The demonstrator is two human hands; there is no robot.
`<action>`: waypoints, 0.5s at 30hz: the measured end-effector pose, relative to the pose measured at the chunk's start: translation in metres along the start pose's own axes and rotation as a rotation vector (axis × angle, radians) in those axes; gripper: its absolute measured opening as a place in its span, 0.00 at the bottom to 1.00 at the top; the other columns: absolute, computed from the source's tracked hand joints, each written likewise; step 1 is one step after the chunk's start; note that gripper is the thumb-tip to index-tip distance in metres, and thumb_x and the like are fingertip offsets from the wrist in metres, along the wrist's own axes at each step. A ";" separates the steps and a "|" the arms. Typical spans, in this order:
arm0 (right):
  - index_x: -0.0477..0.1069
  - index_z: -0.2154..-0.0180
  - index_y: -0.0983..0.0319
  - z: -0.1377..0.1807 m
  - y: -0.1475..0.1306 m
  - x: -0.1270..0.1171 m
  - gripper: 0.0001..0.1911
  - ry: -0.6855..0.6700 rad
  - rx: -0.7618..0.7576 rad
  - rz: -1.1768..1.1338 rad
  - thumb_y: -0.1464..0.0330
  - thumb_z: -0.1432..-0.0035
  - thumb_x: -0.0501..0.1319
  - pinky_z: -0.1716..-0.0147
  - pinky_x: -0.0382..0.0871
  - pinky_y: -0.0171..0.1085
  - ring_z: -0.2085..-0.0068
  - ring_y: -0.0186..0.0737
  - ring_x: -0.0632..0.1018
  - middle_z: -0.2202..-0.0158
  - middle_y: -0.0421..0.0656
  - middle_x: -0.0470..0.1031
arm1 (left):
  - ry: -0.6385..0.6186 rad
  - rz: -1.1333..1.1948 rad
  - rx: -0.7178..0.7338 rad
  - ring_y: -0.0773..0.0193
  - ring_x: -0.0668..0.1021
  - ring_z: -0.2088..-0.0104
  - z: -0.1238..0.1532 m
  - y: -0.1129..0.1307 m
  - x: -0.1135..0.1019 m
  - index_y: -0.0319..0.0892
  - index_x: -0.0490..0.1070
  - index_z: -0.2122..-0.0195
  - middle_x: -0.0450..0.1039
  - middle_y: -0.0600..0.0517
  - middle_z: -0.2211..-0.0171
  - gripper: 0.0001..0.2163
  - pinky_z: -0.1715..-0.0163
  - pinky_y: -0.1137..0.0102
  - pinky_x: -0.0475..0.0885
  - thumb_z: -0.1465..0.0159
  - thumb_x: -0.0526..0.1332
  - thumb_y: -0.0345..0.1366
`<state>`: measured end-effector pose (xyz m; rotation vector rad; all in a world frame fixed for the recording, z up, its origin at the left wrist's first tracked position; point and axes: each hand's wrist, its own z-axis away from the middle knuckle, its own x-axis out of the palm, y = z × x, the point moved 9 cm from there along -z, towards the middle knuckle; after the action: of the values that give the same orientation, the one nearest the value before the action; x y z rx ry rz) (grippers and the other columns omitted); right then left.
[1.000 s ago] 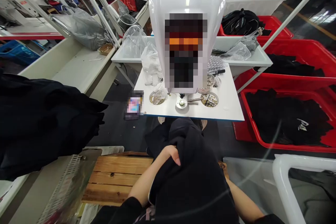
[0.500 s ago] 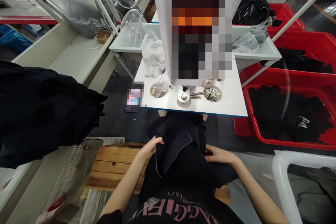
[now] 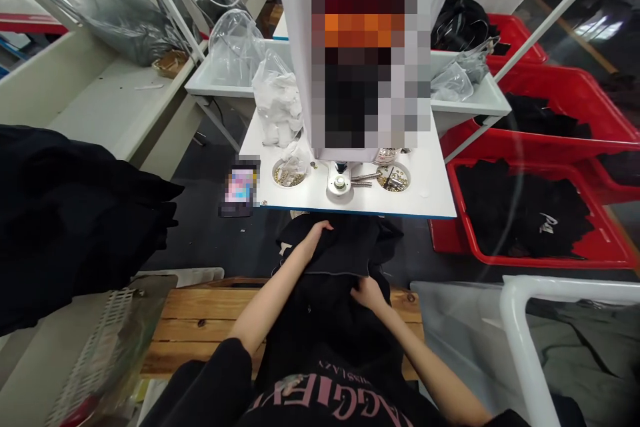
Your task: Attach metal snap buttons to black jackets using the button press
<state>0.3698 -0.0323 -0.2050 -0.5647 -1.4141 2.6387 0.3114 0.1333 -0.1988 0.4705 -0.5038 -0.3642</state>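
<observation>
A black garment (image 3: pixel 345 260) lies over my lap, in front of the white press machine (image 3: pixel 365 47) on its white table (image 3: pixel 430 190). My left hand (image 3: pixel 317 235) reaches forward and grips the garment's far edge, fingers closed on the cloth. My right hand (image 3: pixel 367 293) sits nearer me, pinching a fold of the same garment. Just beyond the cloth is the machine's round die (image 3: pixel 340 182), with a small dish of metal fasteners (image 3: pixel 289 175) to its left and another dish of fasteners (image 3: pixel 396 178) to its right.
A heap of black garments (image 3: pixel 75 220) lies at my left. Red bins (image 3: pixel 530 220) holding black clothes stand at the right. A wooden bench (image 3: pixel 200 327) is under me, a white-framed bin (image 3: pixel 560 347) at lower right, and a phone (image 3: pixel 239 187) hangs at the table's left edge.
My left hand has pushed forward along the garment toward the table. My right hand has moved in from the right side to the garment's middle. The view has shifted slightly.
</observation>
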 end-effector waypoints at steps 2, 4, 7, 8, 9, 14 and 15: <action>0.72 0.70 0.60 0.008 -0.012 -0.022 0.07 -0.063 -0.038 0.010 0.66 0.55 0.63 0.54 0.67 0.44 0.57 0.50 0.75 0.68 0.43 0.76 | -0.022 -0.006 -0.007 0.63 0.74 0.79 0.010 0.003 -0.020 0.39 0.71 0.75 0.73 0.51 0.79 0.04 0.75 0.69 0.70 0.52 0.61 0.33; 0.72 0.63 0.59 0.017 -0.022 -0.053 0.13 -0.048 -0.059 0.003 0.59 0.48 0.60 0.57 0.68 0.41 0.60 0.44 0.76 0.66 0.42 0.76 | -0.067 -0.063 0.045 0.61 0.77 0.71 0.025 0.006 -0.037 0.40 0.74 0.67 0.76 0.50 0.72 0.10 0.68 0.69 0.71 0.52 0.64 0.31; 0.70 0.55 0.60 0.017 -0.031 -0.085 0.22 0.019 -0.029 -0.127 0.52 0.43 0.54 0.60 0.69 0.39 0.62 0.40 0.75 0.62 0.43 0.76 | -0.121 -0.196 0.164 0.57 0.77 0.60 0.048 0.007 -0.047 0.43 0.72 0.57 0.77 0.49 0.62 0.17 0.59 0.69 0.70 0.49 0.68 0.35; 0.70 0.56 0.60 0.012 -0.034 -0.083 0.23 0.006 0.000 -0.196 0.51 0.43 0.53 0.62 0.69 0.38 0.64 0.39 0.75 0.63 0.43 0.76 | -0.127 -0.221 0.204 0.57 0.76 0.57 0.054 0.008 -0.047 0.43 0.72 0.56 0.76 0.48 0.60 0.18 0.57 0.68 0.69 0.48 0.68 0.37; 0.71 0.57 0.61 0.005 -0.037 -0.074 0.24 -0.025 0.035 -0.269 0.49 0.44 0.53 0.64 0.69 0.37 0.66 0.38 0.75 0.64 0.43 0.76 | -0.129 -0.220 0.240 0.56 0.75 0.55 0.058 0.009 -0.044 0.43 0.71 0.55 0.75 0.48 0.58 0.19 0.55 0.68 0.69 0.47 0.68 0.38; 0.71 0.62 0.61 -0.021 -0.062 -0.017 0.20 -0.094 0.176 -0.662 0.52 0.49 0.62 0.61 0.72 0.39 0.66 0.40 0.78 0.67 0.42 0.77 | -0.181 -0.061 0.395 0.55 0.75 0.52 0.073 0.023 -0.013 0.43 0.68 0.51 0.73 0.47 0.52 0.22 0.52 0.67 0.68 0.44 0.66 0.43; 0.71 0.61 0.61 -0.021 -0.067 -0.016 0.20 -0.063 0.171 -0.718 0.53 0.50 0.63 0.60 0.72 0.40 0.65 0.41 0.78 0.67 0.42 0.78 | -0.165 -0.029 0.425 0.55 0.75 0.52 0.075 0.029 -0.012 0.42 0.68 0.51 0.73 0.47 0.52 0.22 0.51 0.66 0.68 0.44 0.66 0.43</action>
<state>0.3865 0.0180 -0.1556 0.0543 -1.1044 2.1619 0.2670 0.1370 -0.1303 0.8637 -0.7407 -0.3251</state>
